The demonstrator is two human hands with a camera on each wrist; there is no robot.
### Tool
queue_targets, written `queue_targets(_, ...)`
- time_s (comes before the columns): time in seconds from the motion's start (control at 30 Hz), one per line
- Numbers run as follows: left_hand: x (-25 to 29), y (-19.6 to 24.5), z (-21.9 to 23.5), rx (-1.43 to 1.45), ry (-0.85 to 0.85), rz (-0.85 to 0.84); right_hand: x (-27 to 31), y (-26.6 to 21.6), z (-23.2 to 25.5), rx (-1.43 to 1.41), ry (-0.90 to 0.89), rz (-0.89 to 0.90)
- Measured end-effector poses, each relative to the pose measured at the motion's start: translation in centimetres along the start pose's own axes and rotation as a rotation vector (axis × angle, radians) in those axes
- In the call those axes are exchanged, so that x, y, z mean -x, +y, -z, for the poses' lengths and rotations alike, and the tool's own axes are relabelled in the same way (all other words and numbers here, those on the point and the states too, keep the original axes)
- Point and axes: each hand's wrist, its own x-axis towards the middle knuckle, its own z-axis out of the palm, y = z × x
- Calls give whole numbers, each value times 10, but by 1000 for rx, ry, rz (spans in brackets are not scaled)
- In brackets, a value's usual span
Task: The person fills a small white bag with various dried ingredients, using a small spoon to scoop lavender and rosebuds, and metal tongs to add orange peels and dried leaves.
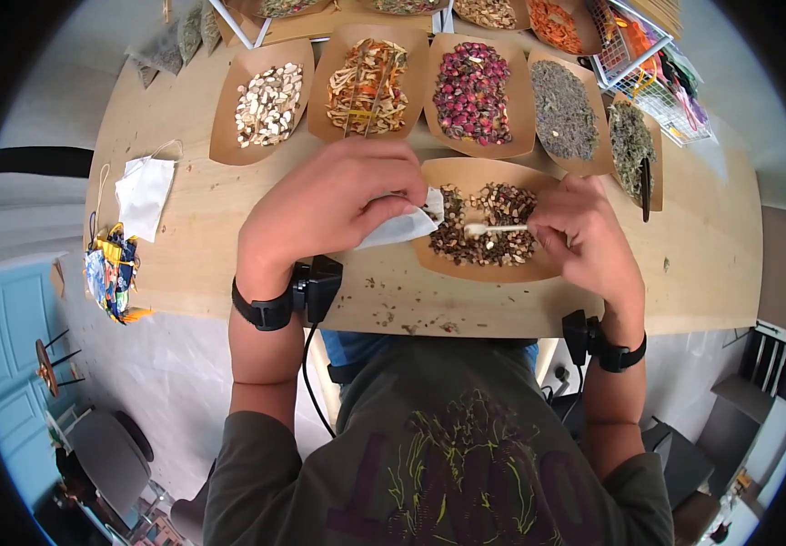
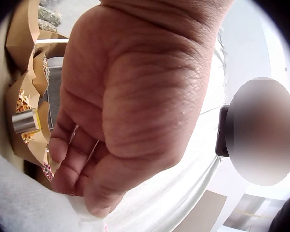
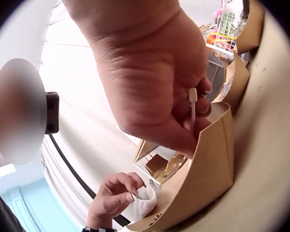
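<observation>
My left hand (image 1: 334, 200) pinches the edge of a white cloth-like drawstring-type bag (image 1: 398, 229), its mouth facing the tray; the bag's cloth (image 2: 29, 193) also fills the lower left of the left wrist view. Between the fingers of my right hand (image 1: 589, 232) is the handle of a small pale spoon (image 1: 502, 228). Its bowl lies at the dark dried mix (image 1: 502, 252) in a brown paper tray (image 1: 479, 173). In the right wrist view the handle's end (image 3: 193, 95) sticks up beside the fingers, while the tray wall (image 3: 212, 154) hides the spoon's bowl.
Behind stand paper trays of pale chips (image 1: 269, 105), orange-yellow strips (image 1: 384, 86) with metal tongs, rosebuds (image 1: 473, 96), and grey-purple herb (image 1: 564, 109). A black-handled tool (image 1: 646, 189) lies across the green herb tray. White bags (image 1: 146, 196) and a patterned pouch (image 1: 113, 271) lie left.
</observation>
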Motion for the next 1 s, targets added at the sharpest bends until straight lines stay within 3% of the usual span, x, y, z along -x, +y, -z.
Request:
queue_targets(0.27,0,0,-1,5,-3,7,-3,-8,-21,-243,-30,72)
queue_targets(0.67,2,-1,0,19,7,20,-7,0,-22,-368,26,69)
queue_targets(1.0,1,2,4,-10,-6,36,-23,-25,-4,-247,188,110)
